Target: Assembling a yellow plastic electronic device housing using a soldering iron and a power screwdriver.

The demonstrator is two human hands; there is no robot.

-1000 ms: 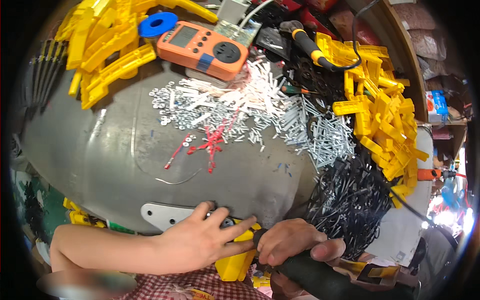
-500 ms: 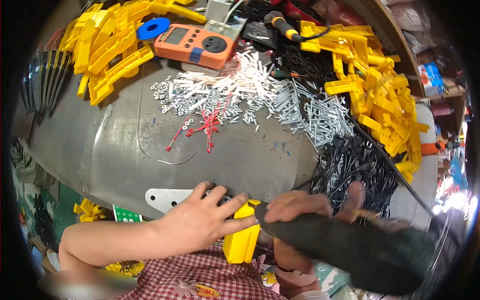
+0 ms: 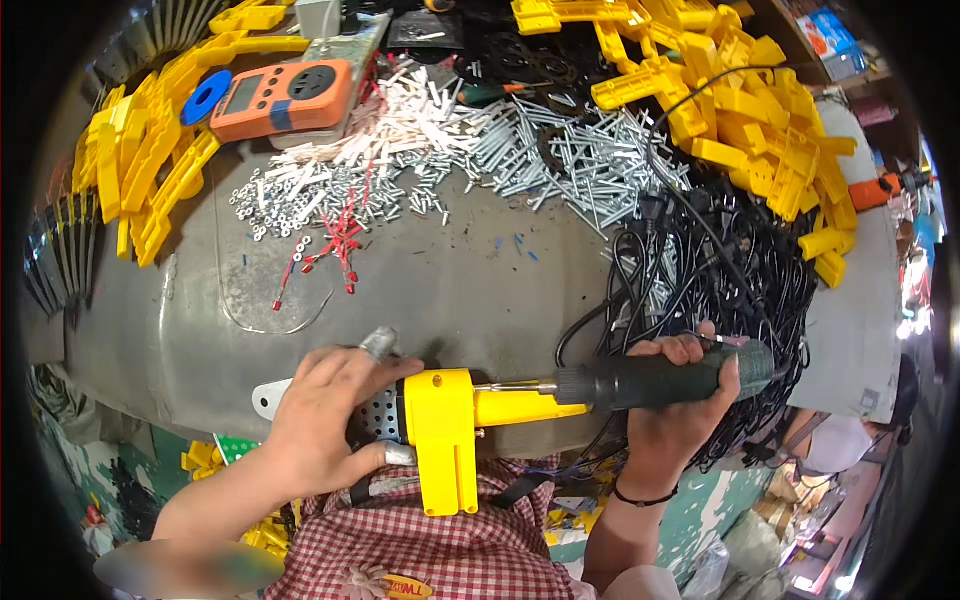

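Observation:
My left hand [image 3: 322,410] grips a yellow plastic tool body [image 3: 442,420] around its perforated metal sleeve [image 3: 378,415]. Silvery covering shows on the thumb and one finger. A flat metal plate [image 3: 266,399] sticks out to the left of that hand. In my right hand [image 3: 672,425], held level, is a dark green electric screwdriver [image 3: 640,383]. Its long bit [image 3: 510,386] points left, with the tip at the right side of the yellow body. The yellow handle part [image 3: 525,407] runs rightward beneath the bit.
Beyond the hands lie long screws [image 3: 600,165], white tubes [image 3: 420,110], small nuts [image 3: 255,205] and red-tipped wires [image 3: 340,240]. An orange meter [image 3: 285,100] stands farther back. Yellow housings [image 3: 750,110] are heaped at both sides. Black cords [image 3: 700,250] pile up near my right hand.
The screwdriver has swung from a blurred, slanted position to level, its bit now at the yellow body. The yellow tool has turned and moved left with my left hand. The view has shifted.

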